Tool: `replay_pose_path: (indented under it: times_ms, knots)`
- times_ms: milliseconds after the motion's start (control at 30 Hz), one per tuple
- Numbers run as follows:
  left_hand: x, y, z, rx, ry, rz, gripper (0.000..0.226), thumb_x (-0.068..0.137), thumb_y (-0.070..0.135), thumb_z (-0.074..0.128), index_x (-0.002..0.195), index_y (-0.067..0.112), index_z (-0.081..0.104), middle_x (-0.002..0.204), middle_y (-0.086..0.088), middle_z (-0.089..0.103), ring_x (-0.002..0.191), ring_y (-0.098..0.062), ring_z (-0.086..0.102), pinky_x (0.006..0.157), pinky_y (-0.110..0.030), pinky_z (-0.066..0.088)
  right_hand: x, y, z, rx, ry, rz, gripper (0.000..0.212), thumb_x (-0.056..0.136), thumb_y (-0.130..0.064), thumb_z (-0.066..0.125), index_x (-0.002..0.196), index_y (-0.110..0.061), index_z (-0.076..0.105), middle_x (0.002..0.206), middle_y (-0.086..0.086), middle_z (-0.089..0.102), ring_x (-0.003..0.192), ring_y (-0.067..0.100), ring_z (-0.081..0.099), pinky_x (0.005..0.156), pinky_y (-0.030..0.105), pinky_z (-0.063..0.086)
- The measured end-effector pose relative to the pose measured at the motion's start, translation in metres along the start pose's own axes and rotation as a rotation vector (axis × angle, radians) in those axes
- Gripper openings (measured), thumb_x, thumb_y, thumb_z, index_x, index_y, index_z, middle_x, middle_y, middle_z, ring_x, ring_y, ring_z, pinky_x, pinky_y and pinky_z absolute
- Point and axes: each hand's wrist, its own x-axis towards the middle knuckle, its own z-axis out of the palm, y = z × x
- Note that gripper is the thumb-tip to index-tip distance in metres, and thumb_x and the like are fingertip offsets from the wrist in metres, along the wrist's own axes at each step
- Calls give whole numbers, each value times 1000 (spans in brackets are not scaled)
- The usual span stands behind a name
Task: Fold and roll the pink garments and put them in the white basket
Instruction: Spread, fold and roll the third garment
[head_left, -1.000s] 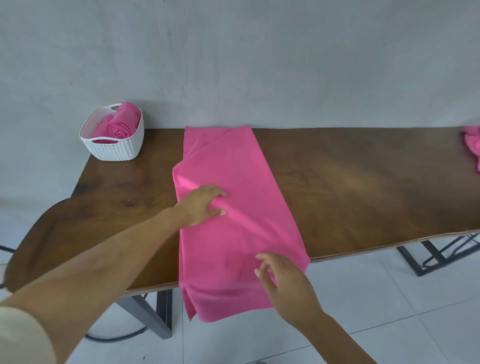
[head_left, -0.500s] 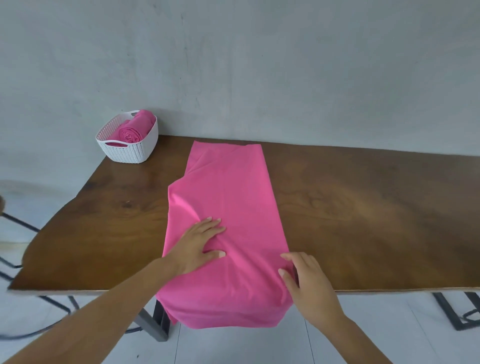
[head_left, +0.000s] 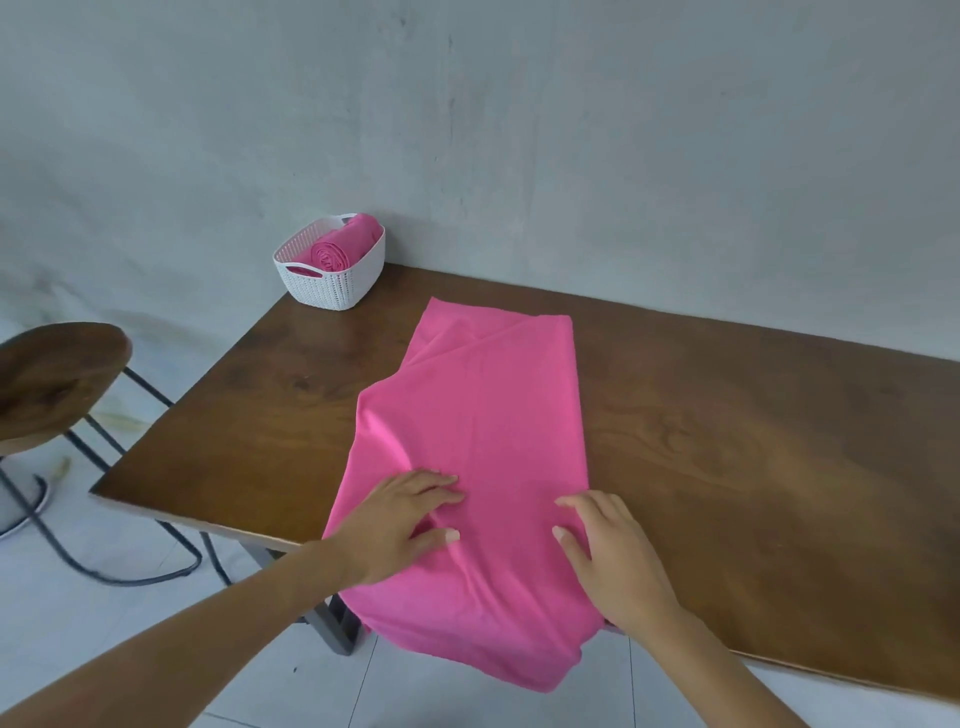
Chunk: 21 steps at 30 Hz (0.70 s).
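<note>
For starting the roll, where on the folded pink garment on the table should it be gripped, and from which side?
Grip the pink garment at its near end, which hangs over the table's front edge. Come from the person's side, taking both near corners. That end hangs free, so fingers can likely slip under it; the rest lies flat on the wood.

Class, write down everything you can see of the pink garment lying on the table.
The garment is plain bright pink, of soft, thin-looking cloth, folded into a long strip. It lies flat on the brown wooden table, a diagonal fold at its far end, its near end hanging over the front edge. The left hand presses flat on its left side; the right hand rests flat at its right edge. Small creases gather by the left hand.
</note>
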Motion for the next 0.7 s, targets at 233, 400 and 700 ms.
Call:
replay_pose_path:
  times_ms: [233,400,700]
  knots:
    - [67,-19,-60,75,259,-76,64,93,66,33,131,25,64,133,4,60,126,-19,53,109,-40,39,37,3,0,-42,-40,7,30,102,-37,54,130,-26,58,124,-13,57,119,9,49,104,30,42]
    - [141,-56,-102,85,288,-245,41,100,43,56,132,19,61,127,-6,60,115,-31,57,96,-44,48,59,-1,0,-49,-49,60,29,103,-39,50,129,-30,57,123,-19,56,115,2,48,104,21,38]
    - [225,-108,-105,-73,110,-451,32,99,40,59,109,10,59,105,-9,59,98,-29,59,82,-40,52,100,-9,-1,-54,-75,206,17,103,-41,49,113,-34,61,97,-25,55,100,0,53,88,17,43]
